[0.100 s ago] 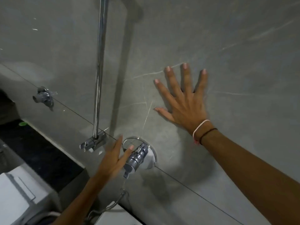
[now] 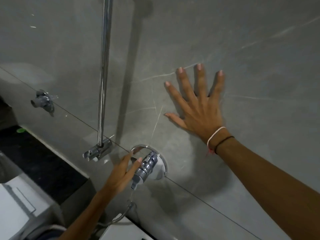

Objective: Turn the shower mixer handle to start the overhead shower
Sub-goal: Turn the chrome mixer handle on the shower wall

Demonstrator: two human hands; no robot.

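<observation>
The chrome shower mixer handle (image 2: 146,168) juts from a round chrome plate (image 2: 160,164) low on the grey wall. My left hand (image 2: 123,172) is just left of the handle, fingers spread, fingertips touching or nearly touching the knob, not wrapped around it. My right hand (image 2: 197,108) lies flat on the wall above and to the right of the mixer, fingers splayed, with thin bands on the wrist. A chrome riser pipe (image 2: 103,71) runs up the wall from a bracket (image 2: 97,150) left of the mixer. The overhead shower head is out of view.
A second chrome wall fitting (image 2: 43,102) sits at the far left. A metal hose (image 2: 121,215) hangs below the mixer. A white toilet cistern (image 2: 15,208) stands at the lower left, beside a dark ledge (image 2: 43,163).
My left hand has edged slightly toward the mixer handle. My right hand stays flat on the wall.
</observation>
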